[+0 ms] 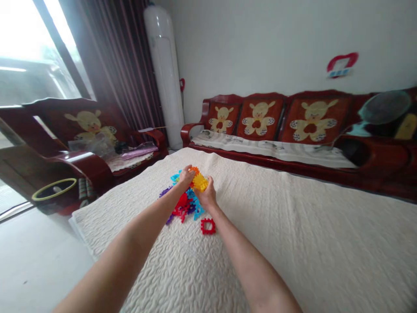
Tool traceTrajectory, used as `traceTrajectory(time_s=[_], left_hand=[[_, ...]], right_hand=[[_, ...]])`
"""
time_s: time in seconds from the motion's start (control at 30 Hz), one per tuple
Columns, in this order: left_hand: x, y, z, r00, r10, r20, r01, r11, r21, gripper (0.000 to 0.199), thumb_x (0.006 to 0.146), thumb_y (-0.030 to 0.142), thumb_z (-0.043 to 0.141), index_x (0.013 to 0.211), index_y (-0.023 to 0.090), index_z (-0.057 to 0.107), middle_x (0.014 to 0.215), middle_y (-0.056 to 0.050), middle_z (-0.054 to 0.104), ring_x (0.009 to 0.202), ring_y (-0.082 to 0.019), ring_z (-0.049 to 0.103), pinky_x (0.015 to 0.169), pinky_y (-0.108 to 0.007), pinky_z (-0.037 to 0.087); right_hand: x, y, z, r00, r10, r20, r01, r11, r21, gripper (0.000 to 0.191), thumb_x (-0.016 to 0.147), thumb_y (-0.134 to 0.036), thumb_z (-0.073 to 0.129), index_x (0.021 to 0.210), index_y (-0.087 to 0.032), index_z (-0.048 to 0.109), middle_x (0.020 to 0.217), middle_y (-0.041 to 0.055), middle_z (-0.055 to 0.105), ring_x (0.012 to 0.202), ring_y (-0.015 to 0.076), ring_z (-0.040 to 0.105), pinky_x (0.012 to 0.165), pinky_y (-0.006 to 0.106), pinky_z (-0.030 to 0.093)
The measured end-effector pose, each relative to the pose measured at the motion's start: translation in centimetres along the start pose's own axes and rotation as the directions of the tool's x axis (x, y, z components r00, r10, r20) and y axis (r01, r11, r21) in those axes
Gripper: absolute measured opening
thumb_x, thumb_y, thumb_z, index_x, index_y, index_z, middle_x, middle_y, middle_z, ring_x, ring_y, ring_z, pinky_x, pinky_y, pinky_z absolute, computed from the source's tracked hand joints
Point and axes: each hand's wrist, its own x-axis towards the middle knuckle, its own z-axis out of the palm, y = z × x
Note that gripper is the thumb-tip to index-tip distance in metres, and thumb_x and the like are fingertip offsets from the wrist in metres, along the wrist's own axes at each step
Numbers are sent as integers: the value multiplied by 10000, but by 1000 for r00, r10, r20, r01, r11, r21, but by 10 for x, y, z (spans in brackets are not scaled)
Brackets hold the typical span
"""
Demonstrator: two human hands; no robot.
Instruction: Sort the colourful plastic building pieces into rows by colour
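Over a heap of interlocking plastic toy pieces, both my hands are close together. My right hand (207, 195) is closed around a yellow toy piece (200, 183). Just to the left, my left hand (187, 174) has its fingers pressed on an orange toy piece (194, 170), which touches the yellow one; whether the two are joined I cannot tell. Beneath my hands lie red pieces (182, 204), blue pieces (197, 208) and purple pieces (165, 191), partly hidden by my left forearm. Apart from the heap, a red square frame piece (207, 226) rests beside my right wrist.
A cream quilted cover (276, 226) spreads over the surface under the toys. Behind it stands a long wooden sofa (234, 155) with bear-patterned cushions. At the left are a wooden armchair (94, 167) and a bin with a yellow rim (54, 189). A tall white cylinder (164, 74) stands in the corner.
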Motion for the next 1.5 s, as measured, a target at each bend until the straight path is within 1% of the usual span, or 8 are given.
traceTrajectory(time_s=[0.23, 0.43, 0.57, 0.77, 0.93, 1.13, 1.3, 1.5], left_hand=[[36, -14, -29, 999, -46, -2, 46, 999, 11, 371, 833, 254, 611, 1184, 150, 667, 1080, -109, 714, 881, -175, 674, 736, -238, 536], [32, -26, -30, 997, -67, 38, 63, 993, 101, 291, 865, 246, 559, 1070, 124, 725, 947, -92, 742, 818, -178, 670, 710, -241, 510], [10, -27, -30, 995, 8, 96, -28, 976, 214, 253, 861, 200, 528, 974, 138, 746, 840, -56, 727, 767, -179, 663, 714, -252, 503], [-56, -23, -22, 943, 244, 225, -311, 888, 339, 285, 880, 228, 499, 1030, 173, 734, 1035, -90, 721, 1000, -215, 645, 917, -291, 480], [-118, -25, -6, 806, 453, 380, -582, 724, 371, 268, 902, 305, 515, 1027, 215, 733, 1105, -100, 694, 1112, -238, 585, 1002, -380, 411], [-161, -26, 3, 797, 413, 442, -597, 648, 473, 342, 906, 478, 525, 1019, 225, 723, 1116, -95, 687, 1151, -290, 530, 1007, -488, 370], [-184, -17, 7, 801, 424, 422, -597, 605, 527, 434, 883, 572, 518, 1140, 264, 683, 1243, -91, 637, 1331, -364, 373, 1071, -593, 282], [-203, -25, 14, 735, 426, 528, -675, 538, 505, 378, 863, 533, 549, 1023, 227, 702, 1168, -110, 628, 1352, -385, 349, 1068, -621, 291]], right_hand=[[34, -9, 38, 995, -95, 24, 96, 995, -16, 922, 607, -301, 759, 1413, -158, 334, 1203, 138, 628, 1083, 264, 620, 893, 374, 522], [23, -8, 32, 959, -240, 153, 234, 971, 55, 955, 608, -252, 791, 1435, -131, 329, 1368, 185, 523, 1229, 259, 546, 1018, 381, 472], [6, -10, 16, 930, -287, 231, 289, 957, 23, 959, 605, -259, 803, 1440, -137, 349, 1408, 183, 505, 1302, 274, 495, 1068, 420, 441], [-44, 14, -48, 949, -279, 149, 292, 954, -69, 669, 772, -254, 618, 1401, -155, 412, 1359, 140, 571, 1259, 228, 544, 1072, 410, 442], [-88, 73, -140, 969, -247, 16, 240, 922, -305, 525, 797, -276, 520, 1297, -119, 509, 1234, 162, 641, 1177, 253, 600, 1030, 446, 470], [-134, 114, -224, 964, -264, -40, 194, 796, -573, 419, 798, -290, 492, 1171, -132, 597, 1132, 163, 678, 1080, 270, 631, 965, 425, 498], [-163, 115, -259, 980, -195, -37, 103, 661, -743, 374, 813, -249, 491, 1135, -119, 631, 1110, 160, 685, 1055, 258, 632, 951, 377, 483], [-183, 114, -262, 984, -172, -37, 75, 601, -796, 299, 876, -252, 458, 1036, -131, 681, 1185, 145, 669, 1090, 241, 605, 974, 356, 439]])
